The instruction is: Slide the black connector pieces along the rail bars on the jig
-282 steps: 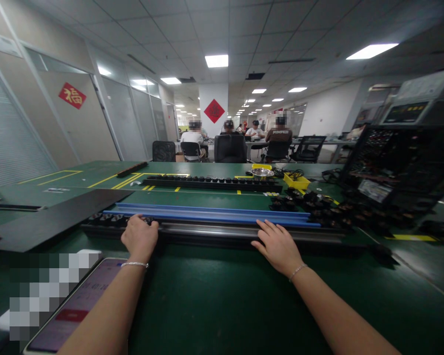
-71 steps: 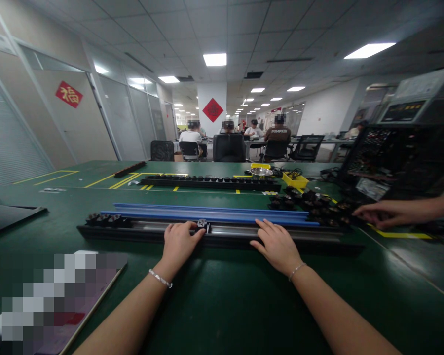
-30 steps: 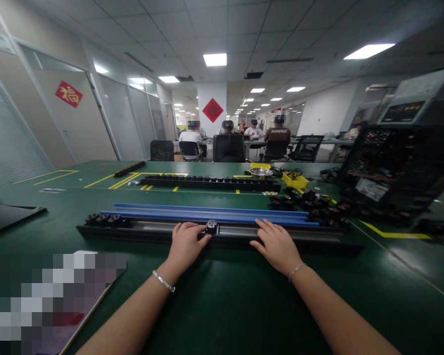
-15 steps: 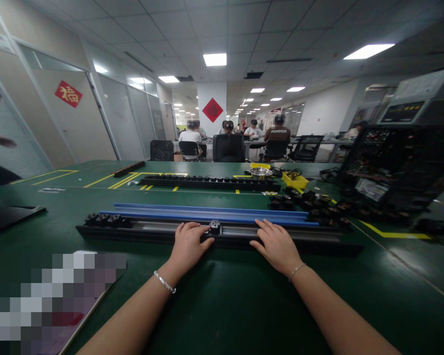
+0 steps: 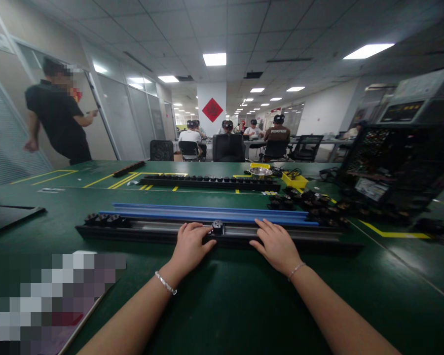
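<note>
A long black rail [image 5: 148, 236] with a silvery channel lies crosswise on the green table before me. A small black block [image 5: 217, 227] sits in its channel between my two hands. My left hand [image 5: 191, 245] rests on the rail with thumb and fingers apart, its index fingertip against the block's left side. Farther right, my right hand [image 5: 278, 246] lies over the rail, fingers spread and apart from the block. Several similar black blocks [image 5: 107, 220] stand at the rail's left end. Directly behind runs a blue strip [image 5: 207, 212].
Another black rail [image 5: 207, 183] filled with blocks lies farther back. Loose black parts [image 5: 318, 203] are heaped at right, near a yellow bin [image 5: 295, 180], a metal bowl [image 5: 261, 172] and an open equipment case [image 5: 373, 162]. A person [image 5: 59, 113] stands beyond the table at left.
My left hand and the small block have shifted slightly to the right along the rail. My right hand has stayed put. At left, the person has come further into view.
</note>
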Demonstrator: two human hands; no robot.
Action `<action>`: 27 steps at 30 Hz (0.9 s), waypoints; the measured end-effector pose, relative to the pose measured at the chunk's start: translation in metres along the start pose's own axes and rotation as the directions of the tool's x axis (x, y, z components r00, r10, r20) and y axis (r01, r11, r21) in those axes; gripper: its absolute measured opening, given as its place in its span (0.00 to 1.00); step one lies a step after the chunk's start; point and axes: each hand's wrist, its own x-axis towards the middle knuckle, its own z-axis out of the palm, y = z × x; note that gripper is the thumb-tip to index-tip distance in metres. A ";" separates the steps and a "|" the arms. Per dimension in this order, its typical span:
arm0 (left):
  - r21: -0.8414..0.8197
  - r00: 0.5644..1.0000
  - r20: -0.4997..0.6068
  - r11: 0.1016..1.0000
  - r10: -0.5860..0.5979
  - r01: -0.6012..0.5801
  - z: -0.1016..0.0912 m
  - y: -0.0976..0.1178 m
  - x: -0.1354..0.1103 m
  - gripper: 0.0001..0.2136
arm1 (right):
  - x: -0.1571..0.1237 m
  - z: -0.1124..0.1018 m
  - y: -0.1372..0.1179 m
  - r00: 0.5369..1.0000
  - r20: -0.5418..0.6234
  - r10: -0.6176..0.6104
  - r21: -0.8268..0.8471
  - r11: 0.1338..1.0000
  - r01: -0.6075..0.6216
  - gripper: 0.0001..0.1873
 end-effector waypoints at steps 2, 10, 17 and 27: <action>-0.008 1.000 -0.003 1.000 0.007 -0.007 0.000 0.001 0.000 0.17 | 0.000 0.000 0.000 1.000 -0.006 0.000 0.000 1.000 0.000 0.18; -0.008 0.999 -0.018 0.999 0.045 -0.046 0.004 -0.001 -0.002 0.18 | 0.000 0.000 0.000 1.000 -0.012 -0.007 -0.010 1.000 0.007 0.19; 0.003 0.998 0.007 0.998 0.065 -0.065 0.003 0.002 -0.003 0.19 | 0.000 0.000 0.000 1.000 0.000 -0.005 -0.004 1.000 0.005 0.19; -0.017 0.993 0.038 0.994 0.111 -0.110 0.006 0.006 -0.006 0.22 | 0.000 0.002 0.001 1.000 -0.012 -0.004 0.004 1.000 0.004 0.19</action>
